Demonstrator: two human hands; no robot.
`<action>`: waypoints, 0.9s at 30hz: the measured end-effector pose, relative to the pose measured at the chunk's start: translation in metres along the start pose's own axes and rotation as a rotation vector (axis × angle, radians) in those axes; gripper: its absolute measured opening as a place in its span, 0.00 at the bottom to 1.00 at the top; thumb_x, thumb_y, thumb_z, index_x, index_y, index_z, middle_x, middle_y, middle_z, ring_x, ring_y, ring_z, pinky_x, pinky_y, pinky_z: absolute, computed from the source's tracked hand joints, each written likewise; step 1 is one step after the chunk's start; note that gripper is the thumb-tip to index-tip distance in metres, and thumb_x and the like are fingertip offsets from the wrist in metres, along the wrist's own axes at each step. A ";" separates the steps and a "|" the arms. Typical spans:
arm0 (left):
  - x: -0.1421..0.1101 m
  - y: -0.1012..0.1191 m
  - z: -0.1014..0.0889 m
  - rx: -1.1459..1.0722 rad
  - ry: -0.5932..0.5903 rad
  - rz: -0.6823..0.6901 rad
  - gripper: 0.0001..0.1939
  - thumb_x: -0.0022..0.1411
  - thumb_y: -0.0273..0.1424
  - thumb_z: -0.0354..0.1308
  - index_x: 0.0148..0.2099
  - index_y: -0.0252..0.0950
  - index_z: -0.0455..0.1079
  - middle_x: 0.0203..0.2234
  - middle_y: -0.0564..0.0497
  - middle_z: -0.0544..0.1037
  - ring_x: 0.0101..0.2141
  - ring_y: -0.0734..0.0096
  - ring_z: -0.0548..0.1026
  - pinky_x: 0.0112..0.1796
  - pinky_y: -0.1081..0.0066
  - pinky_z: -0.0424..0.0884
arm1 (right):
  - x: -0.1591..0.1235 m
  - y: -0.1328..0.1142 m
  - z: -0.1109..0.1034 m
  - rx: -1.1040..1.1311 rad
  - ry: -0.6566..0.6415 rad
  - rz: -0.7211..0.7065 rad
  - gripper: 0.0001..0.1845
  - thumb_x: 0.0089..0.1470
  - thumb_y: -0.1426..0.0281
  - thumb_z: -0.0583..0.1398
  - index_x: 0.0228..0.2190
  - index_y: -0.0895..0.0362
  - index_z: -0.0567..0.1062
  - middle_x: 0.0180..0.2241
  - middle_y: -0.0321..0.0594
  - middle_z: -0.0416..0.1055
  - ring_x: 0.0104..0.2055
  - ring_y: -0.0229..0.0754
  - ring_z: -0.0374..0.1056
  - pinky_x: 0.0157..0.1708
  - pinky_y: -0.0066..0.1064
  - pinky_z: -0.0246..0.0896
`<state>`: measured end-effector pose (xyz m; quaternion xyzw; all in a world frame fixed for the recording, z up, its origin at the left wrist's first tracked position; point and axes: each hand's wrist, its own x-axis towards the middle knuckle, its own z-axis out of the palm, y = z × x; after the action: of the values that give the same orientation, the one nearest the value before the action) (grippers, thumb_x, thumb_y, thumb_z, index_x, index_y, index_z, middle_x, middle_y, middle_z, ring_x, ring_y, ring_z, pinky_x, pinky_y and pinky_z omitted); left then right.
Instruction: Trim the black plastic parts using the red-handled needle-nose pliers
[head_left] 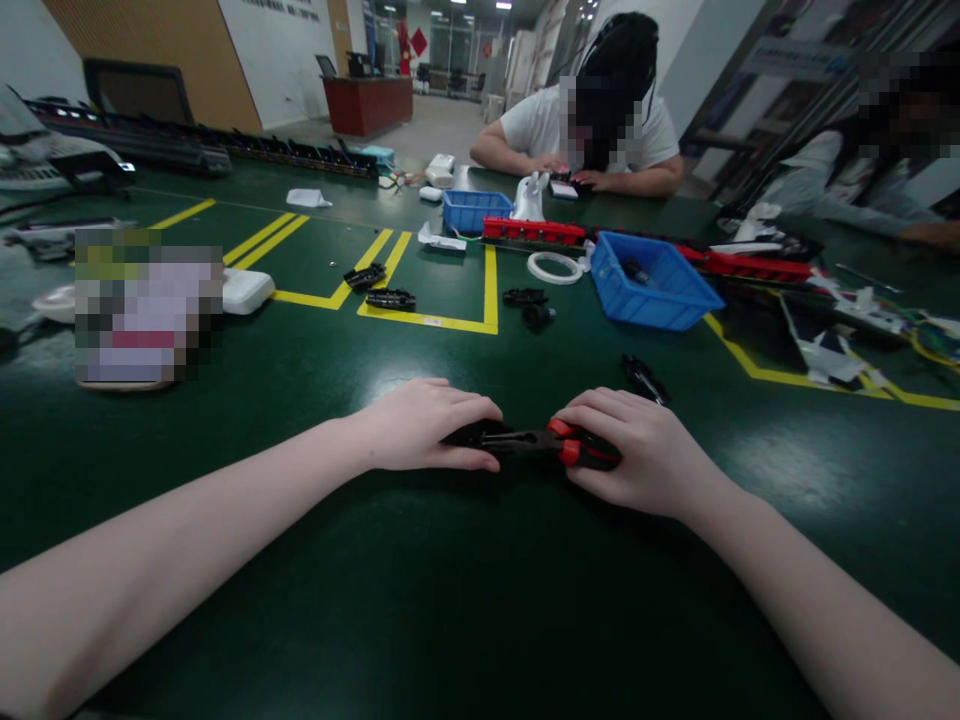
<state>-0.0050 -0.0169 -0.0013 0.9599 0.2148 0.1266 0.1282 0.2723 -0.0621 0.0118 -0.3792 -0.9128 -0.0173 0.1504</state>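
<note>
My left hand (427,425) rests on the green table with its fingers curled over a small black plastic part (469,436). My right hand (637,455) is closed round the red and black handles of a pair of pliers (559,445). The pliers' dark jaws point left and meet the black part between my two hands. Both forearms reach in from the bottom corners.
A blue bin (652,285) stands beyond my right hand, with a black part (645,380) lying close by. More black parts (390,298) sit by the yellow floor-style lines (427,320). A second blue bin (472,210) and red strips (532,232) lie further back. Two people sit across the table.
</note>
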 end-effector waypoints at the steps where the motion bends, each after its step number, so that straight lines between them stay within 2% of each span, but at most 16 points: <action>1: 0.000 0.000 0.000 0.001 -0.002 0.003 0.20 0.67 0.47 0.55 0.52 0.37 0.68 0.38 0.50 0.79 0.34 0.67 0.75 0.36 0.69 0.64 | 0.000 0.000 0.000 0.006 -0.001 0.001 0.12 0.49 0.69 0.61 0.38 0.58 0.74 0.37 0.46 0.76 0.37 0.47 0.72 0.36 0.39 0.68; 12: 0.001 0.000 0.000 0.006 -0.007 0.026 0.21 0.68 0.47 0.54 0.53 0.36 0.69 0.40 0.49 0.79 0.35 0.67 0.75 0.36 0.69 0.64 | 0.001 -0.004 -0.001 0.077 0.002 0.014 0.12 0.50 0.70 0.61 0.38 0.58 0.74 0.36 0.45 0.76 0.36 0.45 0.72 0.35 0.36 0.68; 27: 0.000 -0.001 0.001 0.000 0.007 0.027 0.21 0.68 0.46 0.55 0.53 0.36 0.69 0.40 0.49 0.79 0.35 0.66 0.76 0.37 0.69 0.64 | 0.001 -0.008 -0.002 -0.018 0.036 -0.021 0.11 0.51 0.68 0.60 0.37 0.60 0.74 0.33 0.45 0.75 0.33 0.45 0.71 0.32 0.36 0.67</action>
<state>-0.0054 -0.0162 -0.0021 0.9622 0.2025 0.1316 0.1257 0.2666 -0.0673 0.0152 -0.3708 -0.9136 -0.0340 0.1632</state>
